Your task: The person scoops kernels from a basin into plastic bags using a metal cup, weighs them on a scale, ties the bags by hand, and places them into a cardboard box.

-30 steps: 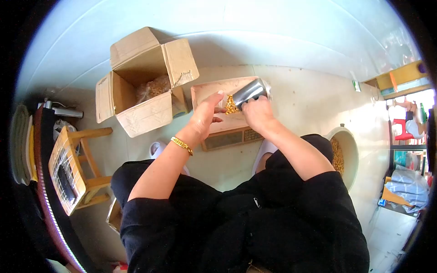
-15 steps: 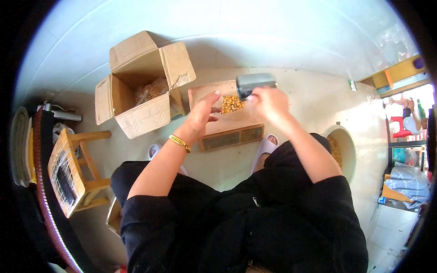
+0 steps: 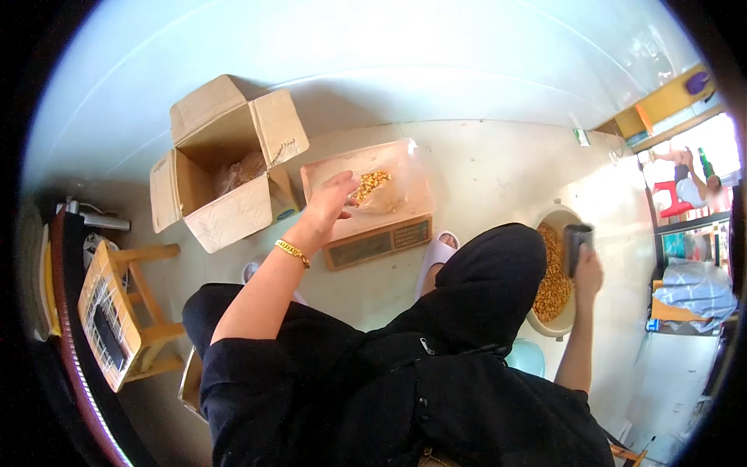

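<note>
My left hand (image 3: 328, 204), with a gold bracelet on the wrist, is at the left side of a clear plastic bag (image 3: 401, 187). Its thumb and fingers are curved around the bag's edge. Inside the bag lies a small heap of golden kernels (image 3: 374, 185) that look like corn. The bag rests on a scale (image 3: 379, 247) with a display and keypad on its front. On the right, my right hand (image 3: 589, 274) grips a dark scoop (image 3: 575, 247), blurred by motion, over the right rim of a pale bucket (image 3: 570, 325) filled with similar kernels (image 3: 552, 289).
An open cardboard box (image 3: 229, 222) stands left of the scale with plastic-wrapped contents. A wooden stool (image 3: 148, 331) is at far left. A pale blue round thing (image 3: 527, 356) sits below the bucket. At far right, another person (image 3: 691, 191) is near a red stool (image 3: 671, 200).
My right hand has swung from above the bag to the bucket on the right, carrying the scoop. My left hand stays at the bag. The view has shifted slightly right.
</note>
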`<action>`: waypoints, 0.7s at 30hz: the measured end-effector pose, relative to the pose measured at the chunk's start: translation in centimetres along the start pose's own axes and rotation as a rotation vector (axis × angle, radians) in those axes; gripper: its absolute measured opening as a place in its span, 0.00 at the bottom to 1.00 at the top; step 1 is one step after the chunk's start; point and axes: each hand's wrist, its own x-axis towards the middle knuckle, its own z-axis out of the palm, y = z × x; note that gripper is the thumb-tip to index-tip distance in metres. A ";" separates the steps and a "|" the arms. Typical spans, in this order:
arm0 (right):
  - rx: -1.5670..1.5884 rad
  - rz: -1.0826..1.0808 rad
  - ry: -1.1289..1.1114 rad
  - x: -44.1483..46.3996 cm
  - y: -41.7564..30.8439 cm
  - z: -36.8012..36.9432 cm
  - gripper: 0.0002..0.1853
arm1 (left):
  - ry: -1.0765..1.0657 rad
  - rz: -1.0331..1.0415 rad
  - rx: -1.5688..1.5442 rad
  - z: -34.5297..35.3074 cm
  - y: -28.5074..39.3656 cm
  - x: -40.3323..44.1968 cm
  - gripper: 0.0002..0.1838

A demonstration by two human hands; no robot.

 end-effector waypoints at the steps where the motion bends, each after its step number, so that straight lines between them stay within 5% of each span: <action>1: -0.056 -0.066 -0.051 0.0 3.2 2.9 0.22 | -0.004 -0.008 0.007 0.1 -0.1 0.2 0.33; 3: -0.152 -0.204 -0.330 0.4 9.9 10.0 0.20 | -0.009 -0.008 0.016 0.4 0.2 0.1 0.33; 4: -0.147 -0.205 -0.325 -0.5 9.0 9.4 0.20 | -0.010 -0.017 0.022 0.4 0.2 -0.1 0.33; 6: -0.263 -0.249 -0.687 -2.2 6.3 7.9 0.17 | 0.004 -0.023 0.022 0.1 0.4 -0.3 0.33; 9: -0.298 -0.177 -0.467 -1.6 2.3 3.6 0.17 | -0.011 -0.039 0.031 -0.6 0.0 -0.3 0.32; 13: 0.318 -0.303 -0.036 0.5 -7.7 -2.7 0.14 | -0.001 -0.073 0.035 -0.6 -0.1 -0.1 0.32; 17: 0.595 -0.665 -0.025 -1.9 -21.4 -4.5 0.11 | -0.002 -0.072 0.119 -0.3 -0.1 0.4 0.31; 21: -0.074 -0.708 -0.472 -4.8 -33.0 -0.7 0.24 | -0.042 -0.064 0.176 -0.2 0.2 0.3 0.28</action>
